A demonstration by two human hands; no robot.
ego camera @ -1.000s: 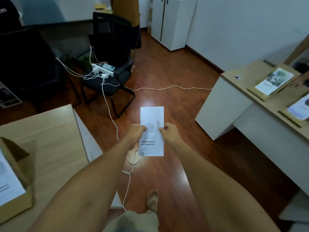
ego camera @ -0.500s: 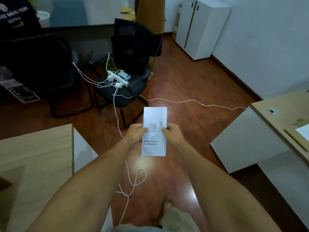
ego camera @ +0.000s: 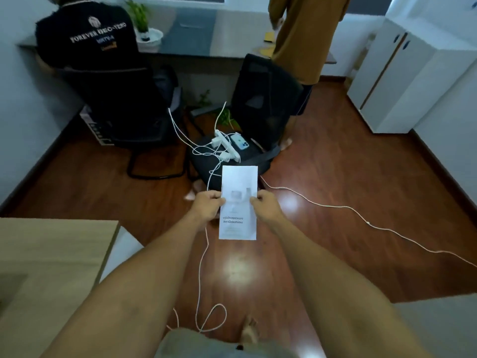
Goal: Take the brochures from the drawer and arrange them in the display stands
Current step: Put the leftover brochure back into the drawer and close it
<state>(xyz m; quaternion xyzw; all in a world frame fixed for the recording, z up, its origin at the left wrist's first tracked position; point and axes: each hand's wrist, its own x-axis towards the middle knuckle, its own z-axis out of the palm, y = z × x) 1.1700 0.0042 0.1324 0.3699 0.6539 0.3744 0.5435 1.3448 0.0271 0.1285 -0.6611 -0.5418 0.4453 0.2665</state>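
Observation:
A white folded brochure (ego camera: 238, 202) with dark printed text on its lower half is held upright in front of me, above the wooden floor. My left hand (ego camera: 207, 204) pinches its left edge and my right hand (ego camera: 264, 205) pinches its right edge, both at mid height. No drawer and no display stand is in view.
A wooden desk corner (ego camera: 51, 254) is at the lower left. A black chair (ego camera: 247, 130) ahead carries a power strip, a phone and white cables that trail over the floor (ego camera: 361, 215). One person sits at the far desk, another stands beside it. A white cabinet (ego camera: 413, 78) stands at the right.
My view has swung left and upward: the right-hand desk with the display stands has left the frame and the far desk with two people has come in. Both hands keep hold of the brochure.

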